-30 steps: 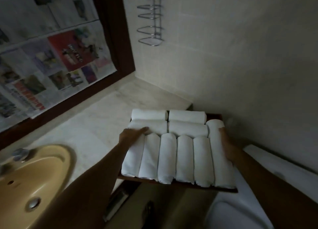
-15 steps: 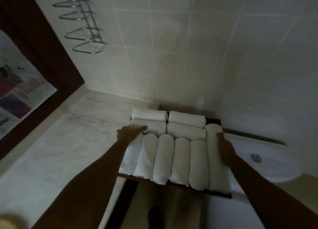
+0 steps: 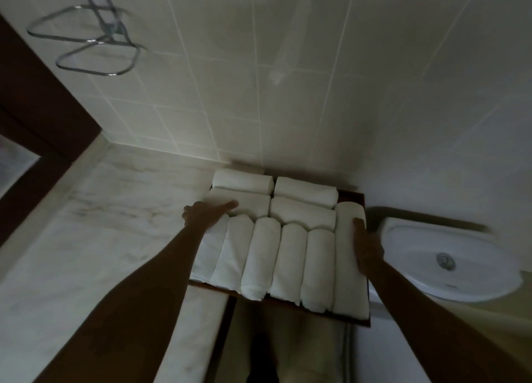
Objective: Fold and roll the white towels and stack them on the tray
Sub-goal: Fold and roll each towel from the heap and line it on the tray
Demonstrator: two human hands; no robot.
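A dark wooden tray [image 3: 352, 196] carries several rolled white towels [image 3: 290, 256], a front row lying lengthwise and a back row lying crosswise. I hold the tray by its two sides above the gap between the marble counter and the toilet. My left hand [image 3: 205, 215] grips the left edge, thumb resting on a towel. My right hand [image 3: 367, 246] grips the right edge beside the long outer roll [image 3: 349, 290]. The fingers under the tray are hidden.
A pale marble counter [image 3: 95, 238] runs along the left, with a dark wooden mirror frame [image 3: 43, 118] behind it. Chrome wire racks [image 3: 98, 57] hang on the tiled wall. A white toilet cistern lid [image 3: 437, 261] with a flush button sits at the right.
The view has swung right and away from the yellow basin and the mirror. The tray with the towels stays in both hands, now nearer the tiled wall and the cistern.
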